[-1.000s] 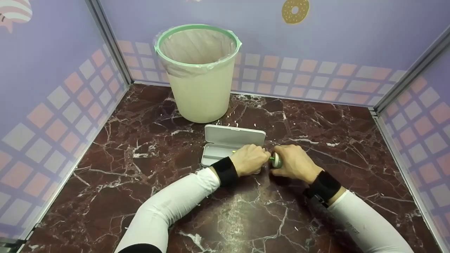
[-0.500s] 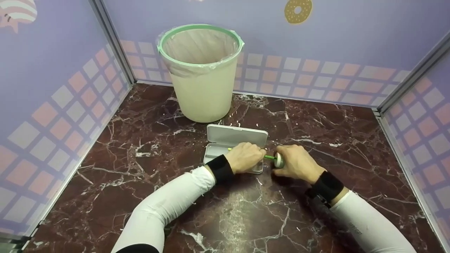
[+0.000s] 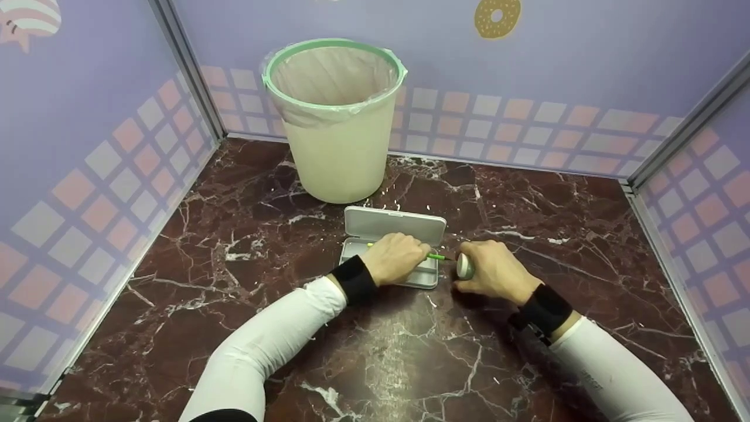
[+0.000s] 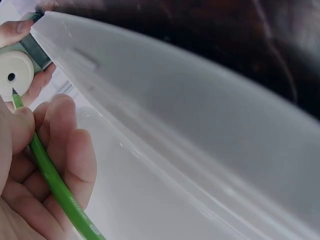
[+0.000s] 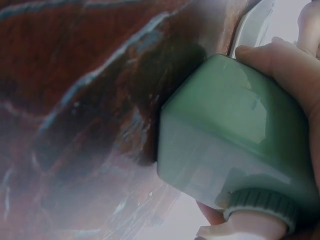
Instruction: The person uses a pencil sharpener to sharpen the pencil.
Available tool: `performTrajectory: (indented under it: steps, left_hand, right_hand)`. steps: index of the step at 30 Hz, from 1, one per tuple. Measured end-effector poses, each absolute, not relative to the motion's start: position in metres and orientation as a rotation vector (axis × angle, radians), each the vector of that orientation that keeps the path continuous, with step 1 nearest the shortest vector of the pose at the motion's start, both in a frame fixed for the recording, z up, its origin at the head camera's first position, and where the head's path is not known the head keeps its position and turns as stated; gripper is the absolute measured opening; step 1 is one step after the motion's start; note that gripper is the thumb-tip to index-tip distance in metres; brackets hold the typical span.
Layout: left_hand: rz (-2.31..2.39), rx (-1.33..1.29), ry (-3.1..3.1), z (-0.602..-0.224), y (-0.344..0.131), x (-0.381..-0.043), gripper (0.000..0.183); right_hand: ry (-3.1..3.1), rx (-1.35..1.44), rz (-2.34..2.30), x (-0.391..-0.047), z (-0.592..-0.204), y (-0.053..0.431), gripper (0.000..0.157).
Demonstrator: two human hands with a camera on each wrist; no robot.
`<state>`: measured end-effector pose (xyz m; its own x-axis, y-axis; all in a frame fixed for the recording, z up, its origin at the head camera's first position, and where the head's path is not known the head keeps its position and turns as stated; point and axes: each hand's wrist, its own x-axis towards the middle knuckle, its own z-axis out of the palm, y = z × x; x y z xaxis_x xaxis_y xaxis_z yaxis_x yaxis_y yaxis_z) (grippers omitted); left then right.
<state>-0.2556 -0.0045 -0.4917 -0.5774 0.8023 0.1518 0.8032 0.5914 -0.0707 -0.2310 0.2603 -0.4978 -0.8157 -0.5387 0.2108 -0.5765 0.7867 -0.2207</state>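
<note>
My left hand [image 3: 396,258] pinches a green pencil [image 4: 55,185] between thumb and fingers, above a pale pencil case [image 3: 394,224]. The case lies open, its lid raised at the back, and my left hand hides part of its tray. With my right hand [image 3: 497,271] I grip a green pencil sharpener [image 5: 225,120] on the tabletop, just right of the case. Its round white face [image 4: 20,70] has a dark hole. In the left wrist view the sharpened pencil point sits close to that hole, outside it. A ridged green knob [image 5: 262,207] shows at the sharpener's other end.
Behind the case stands a tall cream bin [image 3: 340,155] with a green rim and a clear liner. Small white bits are scattered on the dark marbled tabletop [image 3: 234,328]. Patterned panels [image 3: 527,76] wall in the back and both sides.
My left hand has moved left, drawing the pencil out of the sharpener's hole, so its point now shows. My right hand and the sharpener have barely moved.
</note>
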Motion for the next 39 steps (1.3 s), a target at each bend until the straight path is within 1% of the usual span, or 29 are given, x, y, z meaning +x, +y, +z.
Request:
performTrajectory:
  steps: [6, 13, 18, 28, 32, 39]
  left_hand:
    - [-0.090, -1.320, -2.665, -0.491, -0.012, -0.257, 0.017]
    - [-0.342, -1.250, -2.654, -0.488, -0.019, -0.259, 0.006]
    - [-0.483, -1.236, -2.654, -0.486, -0.019, -0.260, 0.008]
    - [-0.542, -1.172, -2.707, -0.484, -0.033, -0.257, 0.002]
    - [-0.542, -1.160, -2.683, -0.485, -0.039, -0.256, 0.011]
    - [-0.549, -1.170, -2.619, -0.487, -0.046, -0.256, 0.018]
  right_hand:
    - [-2.850, 0.883, 0.420, -0.231, -0.496, 0.260, 0.045]
    - [-2.829, 0.897, 0.409, -0.231, -0.497, 0.261, 0.043]
    - [-2.816, 0.904, 0.412, -0.231, -0.497, 0.261, 0.041]
    - [-2.818, 0.902, 0.402, -0.230, -0.496, 0.261, 0.043]
    - [-2.806, 0.898, 0.394, -0.231, -0.497, 0.262, 0.041]
    - [-2.812, 0.900, 0.401, -0.230, -0.498, 0.261, 0.041]
